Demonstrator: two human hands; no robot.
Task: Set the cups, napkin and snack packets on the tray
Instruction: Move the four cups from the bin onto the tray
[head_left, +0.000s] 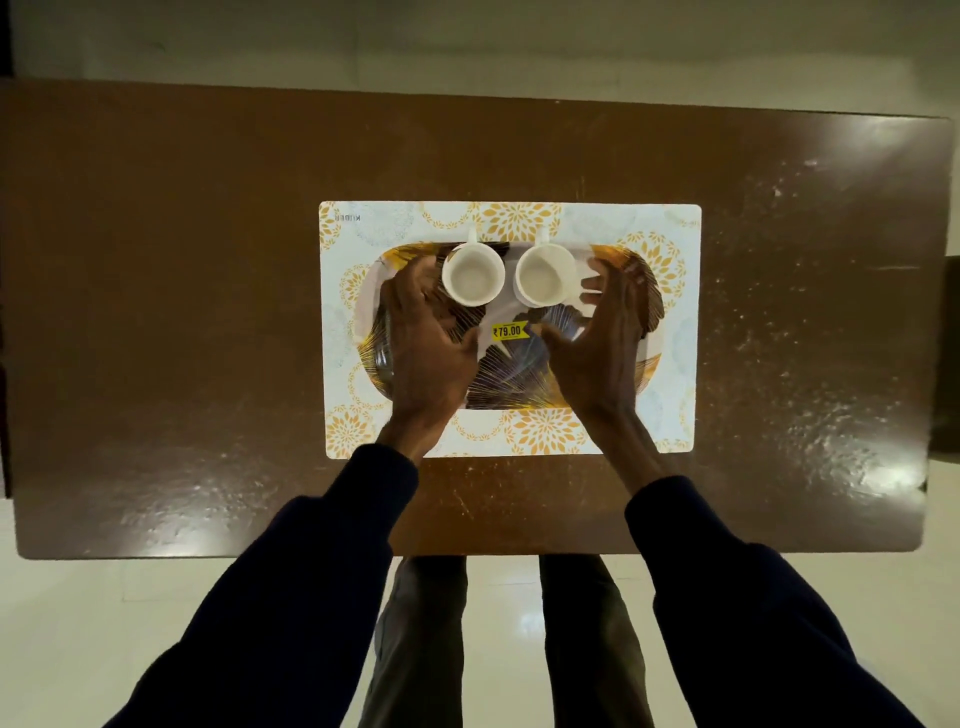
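Note:
Two empty white cups stand upright side by side at the far edge of a dark, gold-patterned tray that carries a yellow price sticker. My left hand lies over the tray's left half, its spread fingers beside the left cup. My right hand is over the right half, fingers apart, close to the right cup. Neither hand is closed around a cup. No napkin or snack packet is in view.
The tray rests on a white placemat with orange flowers, in the middle of a glossy brown table. My legs and a pale tiled floor show below the table's near edge.

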